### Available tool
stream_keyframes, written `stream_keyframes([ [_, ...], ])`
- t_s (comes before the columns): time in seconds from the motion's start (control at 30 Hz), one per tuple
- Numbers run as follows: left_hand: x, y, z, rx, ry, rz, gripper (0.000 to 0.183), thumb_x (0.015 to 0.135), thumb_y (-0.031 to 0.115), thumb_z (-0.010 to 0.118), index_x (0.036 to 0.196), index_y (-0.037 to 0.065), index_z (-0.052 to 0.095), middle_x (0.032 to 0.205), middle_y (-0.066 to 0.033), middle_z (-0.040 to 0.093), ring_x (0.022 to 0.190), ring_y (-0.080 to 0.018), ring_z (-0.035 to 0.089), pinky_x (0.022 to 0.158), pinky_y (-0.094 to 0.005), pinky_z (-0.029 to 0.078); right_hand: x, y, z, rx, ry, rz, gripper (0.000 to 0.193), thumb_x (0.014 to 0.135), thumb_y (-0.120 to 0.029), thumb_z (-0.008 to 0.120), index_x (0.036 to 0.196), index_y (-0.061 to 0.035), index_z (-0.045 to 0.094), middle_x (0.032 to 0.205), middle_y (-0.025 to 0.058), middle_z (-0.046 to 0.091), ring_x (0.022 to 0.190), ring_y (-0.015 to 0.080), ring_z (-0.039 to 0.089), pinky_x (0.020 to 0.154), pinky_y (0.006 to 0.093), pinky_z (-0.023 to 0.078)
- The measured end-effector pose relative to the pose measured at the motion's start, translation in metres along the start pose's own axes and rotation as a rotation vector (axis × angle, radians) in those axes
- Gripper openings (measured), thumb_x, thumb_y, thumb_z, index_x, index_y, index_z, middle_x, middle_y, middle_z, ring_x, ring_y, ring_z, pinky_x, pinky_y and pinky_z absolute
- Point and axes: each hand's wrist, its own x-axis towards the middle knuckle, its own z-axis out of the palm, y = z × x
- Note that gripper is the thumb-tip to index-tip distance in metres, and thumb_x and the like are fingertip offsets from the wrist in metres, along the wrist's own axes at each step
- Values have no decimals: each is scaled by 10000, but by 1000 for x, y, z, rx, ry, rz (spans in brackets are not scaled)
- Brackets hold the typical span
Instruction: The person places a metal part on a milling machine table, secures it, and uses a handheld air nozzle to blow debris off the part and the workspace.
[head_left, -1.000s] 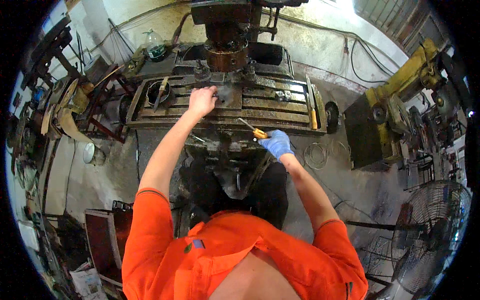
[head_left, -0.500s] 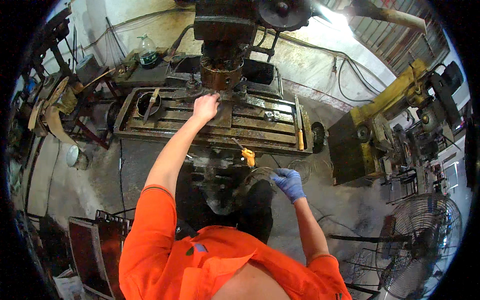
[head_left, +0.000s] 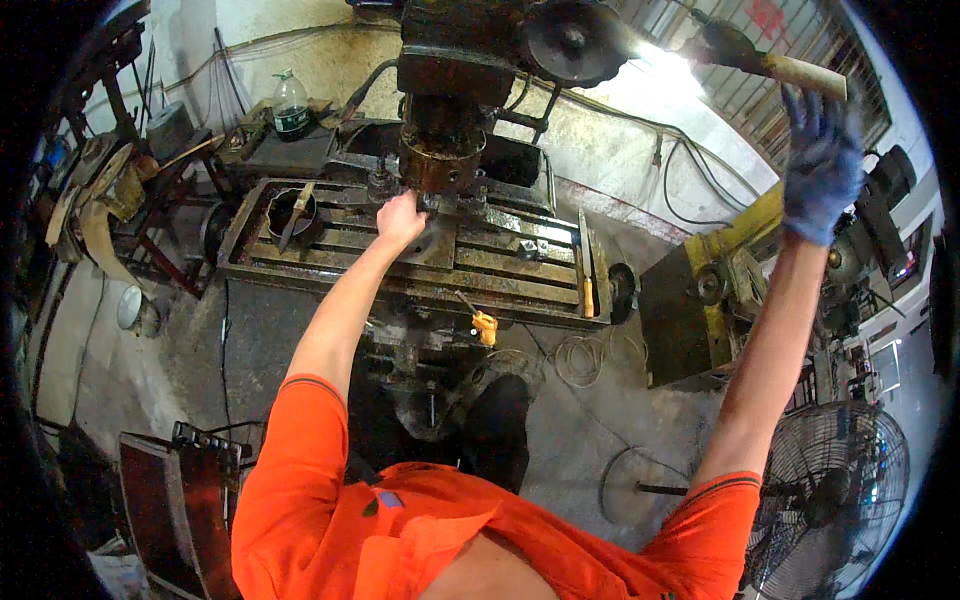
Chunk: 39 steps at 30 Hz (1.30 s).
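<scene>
My bare left hand point(head_left: 402, 221) is closed at the lower end of the milling machine's spindle head point(head_left: 440, 165), above the slotted table point(head_left: 350, 262). Its fingers curl round a small dark part; what that is stays hidden. High on the right, my right hand point(head_left: 822, 185) is raised in a blue-grey glove, fingers stretched upward and somewhat blurred. The fingertips are just below a lever with a pale, thick grip point(head_left: 805, 76); whether they touch it I cannot tell. A yellow-gripped handle point(head_left: 485, 328) sticks out at the table's front edge.
A file with a yellow handle point(head_left: 587, 270) lies along the table's right end. On its left stands a dark pot point(head_left: 292, 218) with a brush across it. A yellow-and-dark machine point(head_left: 690, 300) stands to the right, with a large fan point(head_left: 830, 490) nearer. Coiled cable point(head_left: 580, 360) lies on the floor.
My right hand has swung from beside the yellow-gripped handle up to the far right, near the pale lever grip. My left hand stays beneath the spindle. The view has shifted slightly.
</scene>
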Motion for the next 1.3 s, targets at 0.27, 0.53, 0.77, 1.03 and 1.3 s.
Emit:
stream_keyframes([
  [0.27,4,-6,6,-10,-1,1,342,695,312,684,850,21,596,863,-162,625,858,-314,601,749,-411,489,-86,-9,38,-336,250,29,343,881,-328,420,904,-8,541,994,170,582,1010,331,533,977,473,342],
  [0.53,8,3,11,-37,-21,10,357,688,327,696,826,12,601,842,-170,625,846,-319,604,739,-409,489,-128,-5,54,-878,211,-184,147,852,-113,471,809,19,520,790,142,592,739,265,593,682,366,477],
  [0.77,14,-6,23,-91,43,55,395,670,362,712,740,-15,618,784,-198,627,776,-345,612,676,-427,491,-164,3,59,-720,379,-22,320,879,-233,442,906,45,599,911,149,630,839,223,587,794,348,437],
  [1.03,14,-13,14,-188,-74,84,329,714,276,695,865,-4,615,737,-168,629,701,-298,622,618,-401,489,-163,7,63,-518,389,14,353,874,-311,410,768,9,513,923,177,598,957,306,541,949,474,341],
  [1.3,-41,-61,-50,-466,-134,245,413,754,159,636,1120,-11,551,800,-164,642,568,-195,613,571,-322,487,-169,8,79,-479,511,93,350,868,-314,420,740,1,502,902,173,594,959,301,534,1004,473,284],
])
